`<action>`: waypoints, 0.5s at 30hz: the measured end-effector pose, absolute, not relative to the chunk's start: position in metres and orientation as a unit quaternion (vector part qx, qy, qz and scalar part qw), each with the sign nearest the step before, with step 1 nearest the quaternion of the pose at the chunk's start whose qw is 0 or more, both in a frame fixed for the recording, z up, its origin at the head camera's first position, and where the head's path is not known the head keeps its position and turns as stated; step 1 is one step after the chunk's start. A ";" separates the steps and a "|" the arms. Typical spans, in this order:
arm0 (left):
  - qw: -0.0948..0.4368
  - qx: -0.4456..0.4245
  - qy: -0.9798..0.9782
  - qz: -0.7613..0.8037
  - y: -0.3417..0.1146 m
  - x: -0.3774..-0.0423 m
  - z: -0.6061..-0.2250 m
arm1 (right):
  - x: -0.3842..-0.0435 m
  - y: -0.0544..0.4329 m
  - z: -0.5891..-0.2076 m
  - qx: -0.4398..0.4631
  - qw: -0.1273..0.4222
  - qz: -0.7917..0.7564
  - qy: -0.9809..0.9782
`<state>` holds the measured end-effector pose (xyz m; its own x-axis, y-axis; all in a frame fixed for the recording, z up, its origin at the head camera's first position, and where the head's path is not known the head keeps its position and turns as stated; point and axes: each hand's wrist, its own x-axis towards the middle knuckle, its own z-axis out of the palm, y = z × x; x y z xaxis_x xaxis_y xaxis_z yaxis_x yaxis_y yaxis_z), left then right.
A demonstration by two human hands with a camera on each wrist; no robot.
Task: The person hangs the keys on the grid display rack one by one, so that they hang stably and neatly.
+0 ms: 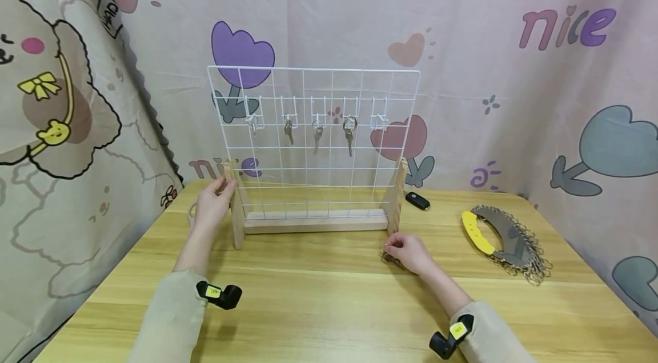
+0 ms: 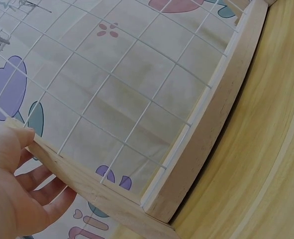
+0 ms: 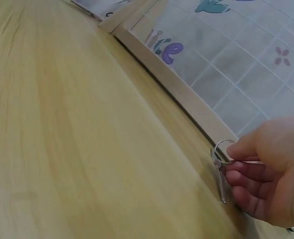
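Note:
A white wire grid rack [image 1: 319, 174] on a wooden stand holds a row of hooks, several with a key on a ring, such as the key [image 1: 349, 140]. The rightmost hook [image 1: 379, 120] shows no key. My left hand [image 1: 213, 203] grips the stand's left wooden upright [image 2: 82, 184], thumb on the near side and fingers behind. Low at the right foot of the stand, my right hand [image 1: 409, 253] pinches a metal key ring [image 3: 216, 154] with a key [image 3: 222, 186] dangling from it. Beneath that hand, more metal [image 3: 292, 229] peeks out, mostly hidden.
A black car key fob [image 1: 417, 201] lies behind the stand's right side. Farther right is a yellow-handled grey plate [image 1: 506, 237] edged with many metal rings. A patterned cloth [image 1: 478, 140] hangs behind the wooden table [image 1: 308, 306]. Part of a pale loop [image 1: 192, 213] shows behind my left wrist.

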<state>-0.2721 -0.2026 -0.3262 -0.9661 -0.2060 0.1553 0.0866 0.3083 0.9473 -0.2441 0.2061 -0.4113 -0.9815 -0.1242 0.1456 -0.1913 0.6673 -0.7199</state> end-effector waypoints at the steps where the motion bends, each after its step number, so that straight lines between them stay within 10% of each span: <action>1: 0.123 0.036 -0.799 -0.588 -0.203 -0.272 -0.327 | -0.244 0.207 -0.411 0.087 0.042 0.404 -0.910; 15: 0.122 0.041 -0.796 -0.591 -0.201 -0.271 -0.325 | -0.248 0.219 -0.355 0.109 0.071 0.468 -0.874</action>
<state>-0.2712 -0.2013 -0.3245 -0.9667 -0.2104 0.1458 0.0789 0.2970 0.9516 -0.2476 0.2185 -0.3554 -0.9663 -0.1236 0.2258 -0.2565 0.5392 -0.8022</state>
